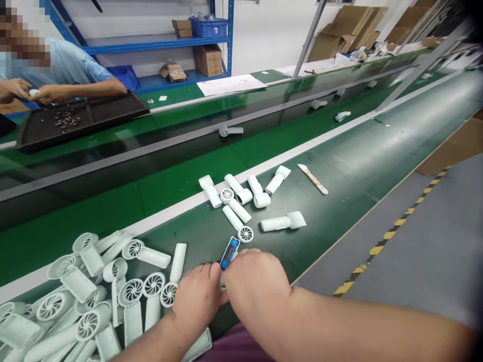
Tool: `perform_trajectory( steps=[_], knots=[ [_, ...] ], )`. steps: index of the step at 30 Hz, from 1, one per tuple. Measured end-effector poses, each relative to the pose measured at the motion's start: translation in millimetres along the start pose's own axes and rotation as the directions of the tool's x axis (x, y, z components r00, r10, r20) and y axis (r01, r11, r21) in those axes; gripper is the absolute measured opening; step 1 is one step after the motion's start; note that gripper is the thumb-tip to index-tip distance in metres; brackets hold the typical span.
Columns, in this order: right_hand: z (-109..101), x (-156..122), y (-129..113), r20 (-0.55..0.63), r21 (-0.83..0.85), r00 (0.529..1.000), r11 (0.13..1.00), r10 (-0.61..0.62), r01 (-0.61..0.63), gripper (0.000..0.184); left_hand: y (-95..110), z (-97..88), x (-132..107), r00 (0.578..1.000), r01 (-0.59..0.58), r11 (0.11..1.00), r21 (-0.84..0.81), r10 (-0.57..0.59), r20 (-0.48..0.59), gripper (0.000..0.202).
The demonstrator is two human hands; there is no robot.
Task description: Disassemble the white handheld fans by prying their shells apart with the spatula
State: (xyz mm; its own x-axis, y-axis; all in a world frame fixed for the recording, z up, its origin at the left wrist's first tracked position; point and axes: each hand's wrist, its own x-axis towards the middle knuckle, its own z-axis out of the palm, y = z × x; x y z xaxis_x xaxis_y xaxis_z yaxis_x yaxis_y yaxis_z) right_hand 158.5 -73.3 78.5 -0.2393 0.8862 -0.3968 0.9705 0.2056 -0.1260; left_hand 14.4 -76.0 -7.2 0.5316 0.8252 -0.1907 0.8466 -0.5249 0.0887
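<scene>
Near the front edge of the table, my left hand (pixel 199 291) and my right hand (pixel 256 279) are closed around one small handheld fan. Its opened handle shows a blue battery (pixel 230 253) inside; my fingers and the backs of my hands cover most of the rest. Just left of my left hand lies a pile of pale green fan shells (pixel 88 324) with round grilles. Beyond my hands, several assembled-looking fans (pixel 283 221) are spread over the green table (pixel 332 201). A utility knife (pixel 313 179) with a tan handle rests to their right.
A green conveyor belt (pixel 181 186) runs behind a white strip, carrying a few fans (pixel 230 130). Across it, a co-worker (pixel 71 70) handles a small part over a black tray (pixel 85 120). A slanted metal post (pixel 409 78) rises at the right.
</scene>
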Motion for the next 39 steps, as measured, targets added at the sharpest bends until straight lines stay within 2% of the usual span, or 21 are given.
perform_trajectory(
  steps=[3, 5, 8, 10, 12, 15, 19, 23, 25, 27, 30, 32, 34, 35, 37, 39],
  knots=[
    [7, -1, 27, 0.081, 0.016, 0.997, 1.0, 0.002, -0.003, 0.014, 0, 2.4, -1, 0.997, 0.001, 0.999, 0.038, 0.002, -0.083, 0.019],
    [27, -9, 45, 0.03, 0.072, 0.999, 0.997, 0.028, -0.03, 0.015, 0, 4.6, -2, 0.991, -0.001, 0.998, 0.06, 0.009, -0.136, 0.022],
    [61, -20, 58, -0.115, 0.308, 0.99, 0.95, 0.086, -0.047, 0.025, 0, 7.2, -2, 0.986, -0.003, 0.997, 0.08, 0.016, -0.166, 0.024],
    [76, -24, 58, -0.145, 0.461, 0.983, 0.887, 0.113, -0.033, 0.027, 0, 8.1, -2, 0.986, -0.002, 0.996, 0.089, 0.016, -0.164, 0.025],
    [82, -24, 55, -0.129, 0.582, 0.98, 0.812, 0.149, -0.047, 0.029, 0, 8.5, -1, 0.987, 0.002, 0.995, 0.097, 0.014, -0.16, 0.026],
    [82, -20, 52, -0.053, 0.73, 0.981, 0.678, 0.184, -0.088, 0.032, 0, 8.7, -1, 0.987, 0.009, 0.992, 0.125, 0.011, -0.161, 0.028],
    [80, -15, 51, -0.002, 0.836, 0.981, 0.539, 0.193, -0.104, 0.033, -1, 9.1, -1, 0.984, 0.036, 0.984, 0.176, -0.004, -0.179, 0.03],
    [80, -7, 52, 0.077, 0.95, 0.986, 0.288, 0.15, -0.118, 0.03, -3, 7.6, -1, 0.983, 0.056, 0.987, 0.153, -0.028, -0.183, 0.029],
    [80, -3, 51, 0.112, 0.976, 0.985, 0.173, 0.129, -0.133, 0.031, -5, 6.2, 0, 0.98, 0.092, 0.992, 0.087, -0.075, -0.185, 0.027],
    [78, 1, 48, 0.153, 0.982, 0.982, 0.094, 0.112, -0.164, 0.03, -7, 5.4, 0, 0.976, 0.132, 0.991, -0.011, -0.132, -0.176, 0.024],
    [68, 7, 41, 0.237, 0.971, 0.97, -0.033, 0.048, -0.236, 0.026, -9, 6.9, -2, 0.98, 0.091, 0.98, -0.176, -0.12, -0.161, 0.023],
    [59, 7, 41, 0.253, 0.964, 0.967, -0.093, 0.023, -0.25, 0.028, -8, 7.3, -3, 0.979, 0.073, 0.957, -0.282, -0.123, -0.162, 0.027],
    [51, 1, 47, 0.207, 0.973, 0.977, -0.116, 0.056, -0.199, 0.03, -8, 3.5, -5, 0.972, 0.124, 0.918, -0.377, -0.189, -0.141, 0.029],
    [50, -3, 52, 0.16, 0.984, 0.983, -0.096, 0.091, -0.152, 0.032, -9, -0.8, -5, 0.966, 0.158, 0.895, -0.416, -0.228, -0.124, 0.029],
    [54, -11, 65, 0.027, 0.999, 0.987, 0.031, 0.156, -0.032, 0.036, -16, -14.7, -5, 0.949, 0.198, 0.857, -0.475, -0.288, -0.126, 0.027],
    [66, -17, 78, -0.097, 0.973, 0.981, 0.222, 0.17, 0.058, 0.04, -33, -34.6, -4, 0.92, 0.21, 0.836, -0.506, -0.344, -0.187, 0.027]
  ],
)
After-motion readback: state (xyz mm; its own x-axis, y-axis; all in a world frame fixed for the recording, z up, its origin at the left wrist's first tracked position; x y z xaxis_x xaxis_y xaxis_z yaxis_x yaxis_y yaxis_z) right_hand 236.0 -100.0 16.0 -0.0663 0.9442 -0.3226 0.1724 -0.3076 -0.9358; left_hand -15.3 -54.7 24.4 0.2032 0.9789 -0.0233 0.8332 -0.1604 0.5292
